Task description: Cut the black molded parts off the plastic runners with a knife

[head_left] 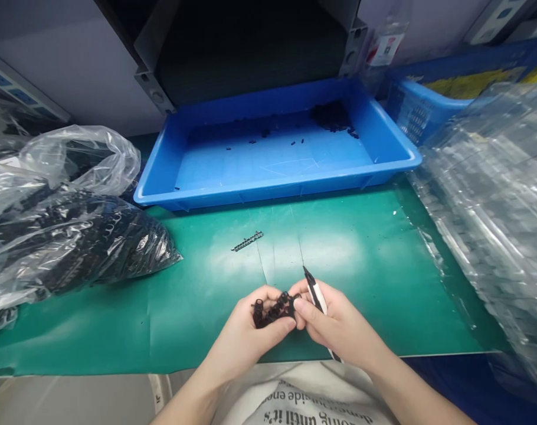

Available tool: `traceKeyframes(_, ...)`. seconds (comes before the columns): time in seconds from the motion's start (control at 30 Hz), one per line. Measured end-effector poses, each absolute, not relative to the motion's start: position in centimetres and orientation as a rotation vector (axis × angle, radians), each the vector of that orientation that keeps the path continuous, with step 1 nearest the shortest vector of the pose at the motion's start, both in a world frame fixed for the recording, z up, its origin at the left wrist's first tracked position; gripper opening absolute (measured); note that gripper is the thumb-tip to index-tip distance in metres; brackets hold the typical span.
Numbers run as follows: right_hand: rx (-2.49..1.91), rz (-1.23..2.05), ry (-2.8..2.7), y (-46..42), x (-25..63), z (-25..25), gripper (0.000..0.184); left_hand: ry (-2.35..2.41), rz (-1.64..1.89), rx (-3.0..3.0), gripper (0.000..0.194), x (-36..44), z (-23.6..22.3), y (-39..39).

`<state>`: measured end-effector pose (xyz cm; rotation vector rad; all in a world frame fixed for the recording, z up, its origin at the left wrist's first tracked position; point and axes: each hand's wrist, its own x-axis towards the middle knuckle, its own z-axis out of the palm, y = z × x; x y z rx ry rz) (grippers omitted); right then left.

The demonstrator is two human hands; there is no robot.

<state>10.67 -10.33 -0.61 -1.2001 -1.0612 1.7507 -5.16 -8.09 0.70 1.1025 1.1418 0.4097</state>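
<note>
My left hand (251,330) is closed around a cluster of small black plastic parts (272,310) just above the near edge of the green mat (361,265). My right hand (334,324) meets it from the right, its fingers pinching the same cluster while also holding a thin black-and-white tool (315,292) whose tip points up and away. A short strip of black parts (247,241) lies loose on the mat, farther out.
A blue tray (277,189) with scattered black bits and a pile at its back right stands behind the mat. A clear bag of black parts (74,236) lies left. Clear plastic packaging (494,224) fills the right, with a blue basket (423,106) behind it.
</note>
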Motion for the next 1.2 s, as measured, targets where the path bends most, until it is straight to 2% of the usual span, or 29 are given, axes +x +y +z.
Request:
traceKeyframes(0.2,-1.35,1.32,-1.621,-11.3,11.5,-0.5,0.041,1.138,0.612,0.745,0.032,-5.1,-0.4,-8.4)
traceKeyframes(0.37,-1.476,1.095,-1.974,-11.9,11.6,-0.3,0.038,1.105,0.612,0.738,0.03,-5.3,-0.5,-8.5)
traceKeyframes(0.6,-1.505,0.873,-2.124,-11.9,11.2,-0.5,0.038,1.192,0.6,0.827,0.025,-5.5,-0.7,-8.5)
traceKeyframes(1.2,-1.48,0.734,-2.096,-11.7,10.8,-0.6,0.036,1.212,0.639,0.893,0.02,-5.5,-0.9,-8.5)
